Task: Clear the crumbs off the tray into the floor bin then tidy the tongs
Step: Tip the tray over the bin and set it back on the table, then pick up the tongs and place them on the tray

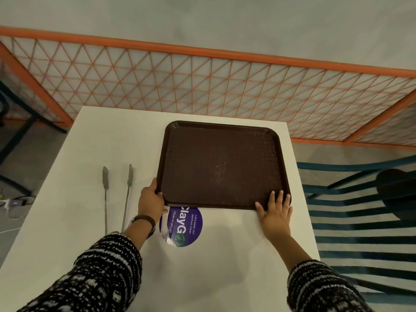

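A brown tray (191, 154) is seen lying flat on the far right part of a white bench (112, 136). Small pale crumbs (219, 170) are scattered near the middle of the tray, a little toward the near side.

The near left corner of the tray is gripped by the left hand (150, 200), with the thumb and fingers curled round the rim. The near right corner is touched by the right hand (274, 210), which is kept flat, with straight fingers laid over the rim and onto the tray. Both hands are placed at the near edge, and the crumbs are found between them but farther away.

The metal tongs (105, 199) are laid on the bench to the left of the tray, just beside the left hand, with the two arms spread apart and the tips pointed away. They are not touched by either hand.

A round purple sticker (186, 226) is stuck on the bench just under the near edge of the tray, between the two arms. A dark watch (146, 220) is worn on the left wrist, and black and white sleeves (101, 266) are worn on both arms.

An orange wire fence (202, 86) is seen behind the bench, and a blue slatted seat (360, 239) is seen at the right
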The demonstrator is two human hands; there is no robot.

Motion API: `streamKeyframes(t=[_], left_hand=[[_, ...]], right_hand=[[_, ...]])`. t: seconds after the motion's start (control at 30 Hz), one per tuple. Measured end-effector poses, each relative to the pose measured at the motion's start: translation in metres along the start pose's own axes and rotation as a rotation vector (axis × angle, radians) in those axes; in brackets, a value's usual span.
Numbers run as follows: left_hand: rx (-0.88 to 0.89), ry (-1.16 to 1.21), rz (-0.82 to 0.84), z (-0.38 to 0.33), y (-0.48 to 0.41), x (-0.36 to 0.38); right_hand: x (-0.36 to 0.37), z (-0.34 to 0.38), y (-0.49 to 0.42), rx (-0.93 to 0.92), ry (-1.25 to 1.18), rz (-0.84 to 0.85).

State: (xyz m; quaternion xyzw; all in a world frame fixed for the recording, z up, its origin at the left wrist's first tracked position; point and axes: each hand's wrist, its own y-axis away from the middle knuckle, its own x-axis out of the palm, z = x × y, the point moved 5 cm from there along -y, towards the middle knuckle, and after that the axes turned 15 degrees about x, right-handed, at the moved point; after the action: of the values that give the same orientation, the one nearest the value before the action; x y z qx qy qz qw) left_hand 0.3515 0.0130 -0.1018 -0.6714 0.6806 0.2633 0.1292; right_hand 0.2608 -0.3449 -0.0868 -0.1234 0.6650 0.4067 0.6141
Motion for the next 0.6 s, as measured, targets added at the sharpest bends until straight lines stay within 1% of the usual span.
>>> streamKeyframes(t=[0.27,0.33,0.4,0.43,0.5,0.57,0.6], left_hand=[[-0.033,0.025,0.015,-0.005,-0.004,0.001],[-0.096,0.106,-0.002,-0.016,0.003,-0.004],[-0.211,0.26,-0.04,-0.027,0.02,-0.013],[-0.245,0.32,-0.051,-0.033,0.031,-0.02],[-0.213,0.356,-0.045,-0.041,0.058,-0.041],[-0.155,0.374,-0.052,-0.04,0.091,-0.07],[-0.132,0.378,-0.069,-0.035,0.108,-0.086]], right_hand=[[-0.005,0.004,-0.006,0.031,0.068,0.0],[-0.009,0.007,-0.004,0.044,0.079,-0.011],[-0.014,0.014,0.007,0.033,0.066,-0.047],[-0.015,0.02,0.017,0.004,0.039,-0.071],[-0.011,0.038,0.046,-0.128,-0.03,-0.112],[0.002,0.064,0.084,-0.344,-0.054,-0.135],[0.01,0.078,0.107,-0.468,-0.058,-0.119]])
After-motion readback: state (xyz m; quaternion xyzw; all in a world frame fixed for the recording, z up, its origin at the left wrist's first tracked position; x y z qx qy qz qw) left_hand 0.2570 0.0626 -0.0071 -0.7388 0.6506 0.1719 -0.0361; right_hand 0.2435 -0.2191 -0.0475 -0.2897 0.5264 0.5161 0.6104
